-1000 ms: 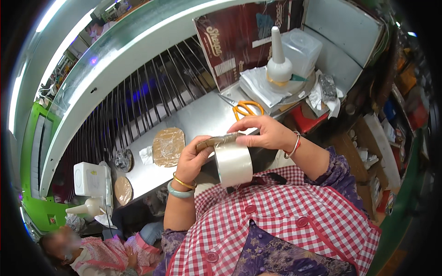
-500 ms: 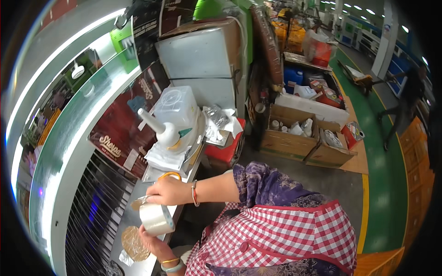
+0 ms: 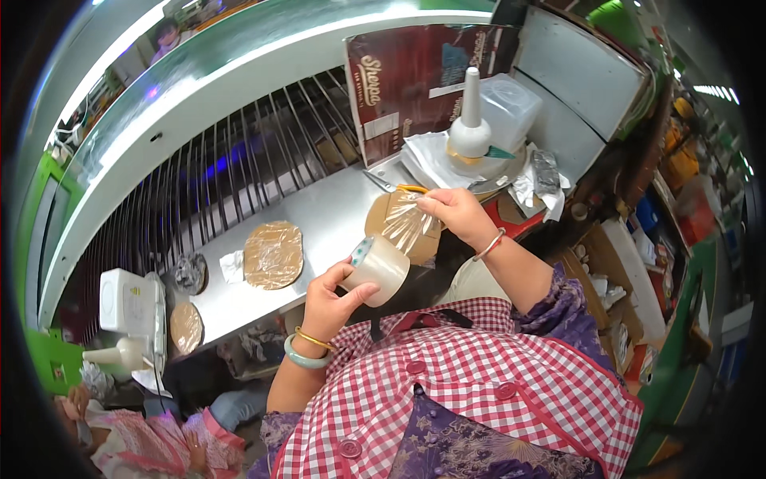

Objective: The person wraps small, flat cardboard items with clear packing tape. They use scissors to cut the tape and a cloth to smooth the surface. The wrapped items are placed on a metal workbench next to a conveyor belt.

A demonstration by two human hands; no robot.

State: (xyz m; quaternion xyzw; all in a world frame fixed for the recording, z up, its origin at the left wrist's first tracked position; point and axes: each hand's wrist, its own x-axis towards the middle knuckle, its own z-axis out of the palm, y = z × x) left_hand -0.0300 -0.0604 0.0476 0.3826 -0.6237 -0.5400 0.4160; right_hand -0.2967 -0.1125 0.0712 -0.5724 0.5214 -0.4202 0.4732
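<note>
My left hand [image 3: 331, 299] is wrapped round a wide roll of clear tape [image 3: 383, 271], tilted above the ledge's near edge. To its right, my right hand [image 3: 459, 214] pinches a strip of clear tape [image 3: 408, 222] that fans out in creases over a brown cardboard piece [image 3: 379, 217]. Whether those fingers also grip the cardboard is hidden. Just beyond my right hand are scissors with orange handles [image 3: 411, 188]. Farther left, a rounded cardboard piece covered in clear film [image 3: 274, 255] lies on the metal ledge [image 3: 223, 302].
A white long-necked bottle [image 3: 469, 132] stands on papers beside a clear plastic tub [image 3: 507, 108]. Metal bars [image 3: 263, 148] run behind the ledge. A smaller cardboard disc [image 3: 186, 327] and a white box [image 3: 128, 302] are at left. Another person's pink checked clothing [image 3: 152, 447] shows lower left.
The view has swung left, bringing more of the ledge and another person into sight. The tape roll has come away from my right hand, which now pinches tape over the cardboard.
</note>
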